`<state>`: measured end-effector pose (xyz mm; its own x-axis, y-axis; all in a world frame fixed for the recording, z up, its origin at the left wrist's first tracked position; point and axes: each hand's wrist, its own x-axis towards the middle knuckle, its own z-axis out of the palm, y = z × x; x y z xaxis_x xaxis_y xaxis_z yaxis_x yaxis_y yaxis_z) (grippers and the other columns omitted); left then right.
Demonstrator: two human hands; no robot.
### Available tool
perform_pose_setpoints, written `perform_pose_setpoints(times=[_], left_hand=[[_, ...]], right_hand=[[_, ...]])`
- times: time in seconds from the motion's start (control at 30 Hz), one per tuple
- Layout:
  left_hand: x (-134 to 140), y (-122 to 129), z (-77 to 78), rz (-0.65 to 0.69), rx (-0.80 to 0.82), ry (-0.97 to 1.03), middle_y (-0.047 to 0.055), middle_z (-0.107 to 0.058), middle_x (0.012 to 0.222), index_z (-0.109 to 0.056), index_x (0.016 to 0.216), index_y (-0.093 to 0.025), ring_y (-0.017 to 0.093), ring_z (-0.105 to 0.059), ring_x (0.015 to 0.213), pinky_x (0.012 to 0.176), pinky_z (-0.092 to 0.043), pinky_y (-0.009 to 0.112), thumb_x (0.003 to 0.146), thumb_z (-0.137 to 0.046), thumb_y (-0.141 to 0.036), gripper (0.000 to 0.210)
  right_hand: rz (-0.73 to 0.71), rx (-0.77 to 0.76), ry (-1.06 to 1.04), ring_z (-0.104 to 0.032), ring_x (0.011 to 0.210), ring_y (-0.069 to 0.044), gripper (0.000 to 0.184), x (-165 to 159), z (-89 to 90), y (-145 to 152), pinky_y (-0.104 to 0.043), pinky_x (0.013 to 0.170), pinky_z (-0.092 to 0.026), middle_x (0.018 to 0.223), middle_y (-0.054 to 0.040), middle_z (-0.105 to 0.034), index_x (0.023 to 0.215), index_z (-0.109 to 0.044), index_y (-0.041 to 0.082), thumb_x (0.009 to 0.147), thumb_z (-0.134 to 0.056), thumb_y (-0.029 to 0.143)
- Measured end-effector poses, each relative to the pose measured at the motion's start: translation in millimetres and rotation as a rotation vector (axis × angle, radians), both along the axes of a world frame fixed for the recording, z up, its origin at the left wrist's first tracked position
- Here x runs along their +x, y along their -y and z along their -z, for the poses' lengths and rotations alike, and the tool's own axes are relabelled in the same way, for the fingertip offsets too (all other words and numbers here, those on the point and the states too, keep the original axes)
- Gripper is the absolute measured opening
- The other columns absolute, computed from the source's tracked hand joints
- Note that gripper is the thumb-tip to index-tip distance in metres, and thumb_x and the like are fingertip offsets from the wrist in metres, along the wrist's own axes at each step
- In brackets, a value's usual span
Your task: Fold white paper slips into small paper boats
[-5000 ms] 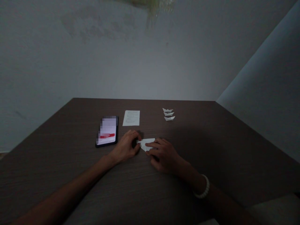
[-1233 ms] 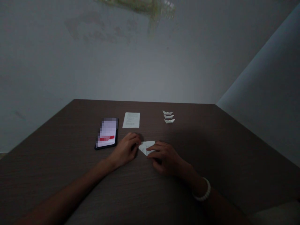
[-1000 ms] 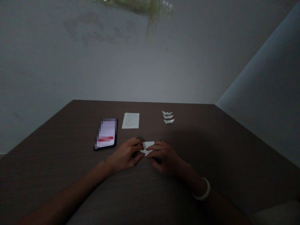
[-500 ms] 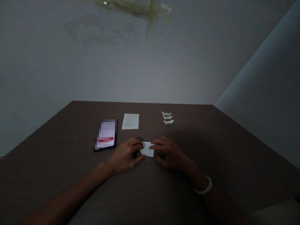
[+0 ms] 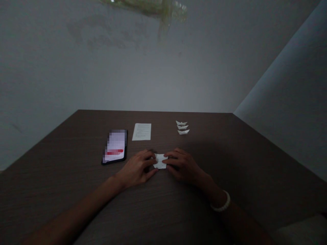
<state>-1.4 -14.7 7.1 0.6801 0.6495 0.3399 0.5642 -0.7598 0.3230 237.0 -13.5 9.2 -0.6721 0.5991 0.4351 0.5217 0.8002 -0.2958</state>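
A small piece of white printed paper [image 5: 160, 161] lies on the dark table between my hands. My left hand [image 5: 139, 167] grips its left side, with fingers on top and the thumb at the near corner. On the opposite side my right hand [image 5: 182, 165] has its fingertips on the paper and its thumb by the near right corner. Both hands are curled around the edges, so parts of the paper are covered. Any folds in it are too small to make out clearly.
Three little paper boats [image 5: 182, 127] stand in a row beyond my right hand. A flat stack or sheet of printed paper [image 5: 141, 132] lies farther back, left of centre. A phone [image 5: 114, 147] with a lit screen rests left of it. Behind the table [image 5: 214, 132] rises a wall.
My right thumb has moved in to the paper's near right corner. The paper's near edge looks slightly shorter, and the left hand has barely moved.
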Motion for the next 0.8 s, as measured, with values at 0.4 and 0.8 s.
perform_pose_setpoints(times=[0.4,0.8], left_hand=[[-1.4,1.8,-6.2,0.132,-0.105,0.032,0.009,-0.058,0.103,-0.068,0.101,-0.017,0.021,-0.054,0.095,0.083,-0.047,0.035,0.082,-0.049,-0.009,0.028],[-0.5,3.7,-8.3,0.233,-0.045,-0.086,0.010,-0.055,0.106,-0.066,0.099,-0.016,0.024,-0.053,0.095,0.085,-0.047,0.040,0.080,-0.047,-0.009,0.028]], right_hand=[[-0.015,-0.015,0.049,-0.052,0.096,-0.020,0.018,1.7,6.2,-1.6,-0.035,0.083,-0.045,0.109,-0.0035,-0.065,0.093,-0.070,0.023,0.083,-0.059,0.013],[-0.011,-0.104,0.000,-0.053,0.094,-0.021,0.010,-0.3,-3.0,-1.7,-0.036,0.086,-0.044,0.103,-0.0057,-0.065,0.088,-0.065,0.019,0.088,-0.056,0.018]])
